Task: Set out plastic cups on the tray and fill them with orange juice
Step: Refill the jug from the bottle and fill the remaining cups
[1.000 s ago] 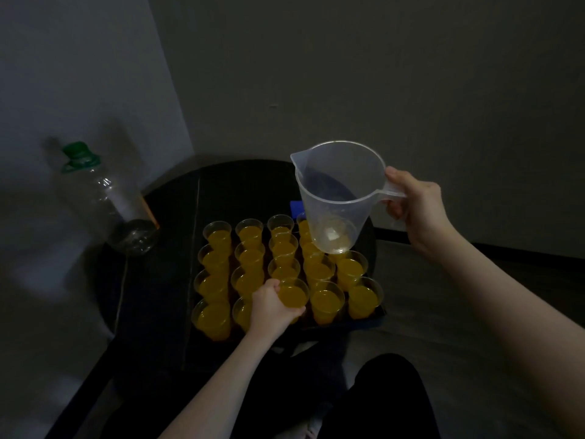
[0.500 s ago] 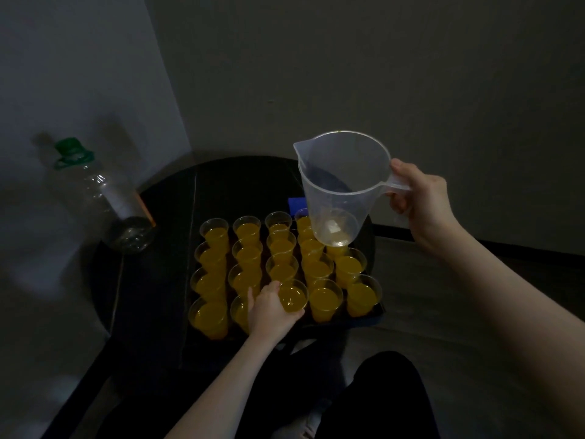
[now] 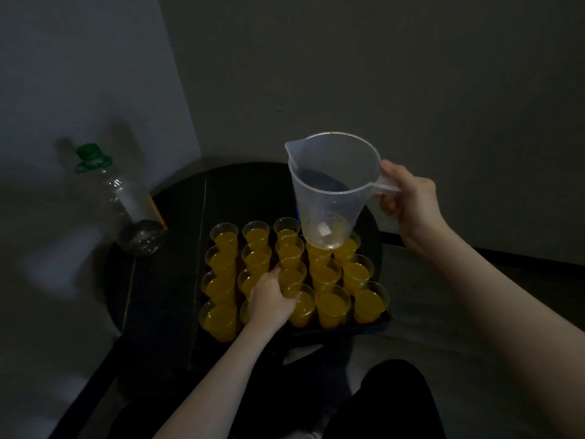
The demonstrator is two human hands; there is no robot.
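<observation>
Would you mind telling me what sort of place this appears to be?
Probably a dim corner of a home or plain room, not a proper kitchen: a small dark round table pushed against bare walls, a tray of juice cups, and an empty plastic bottle.

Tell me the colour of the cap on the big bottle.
Green; the cap on the clear bottle shows best in the head view.

I can read no text, number or brand anywhere here. The bottle (image 3: 126,201) left of the tray (image 3: 384,318) carries a label with an orange edge, but the light is too dim and the label too blurred for me to make out any words. The clear jug (image 3: 332,191) above the tray shows no legible measuring marks.
</observation>
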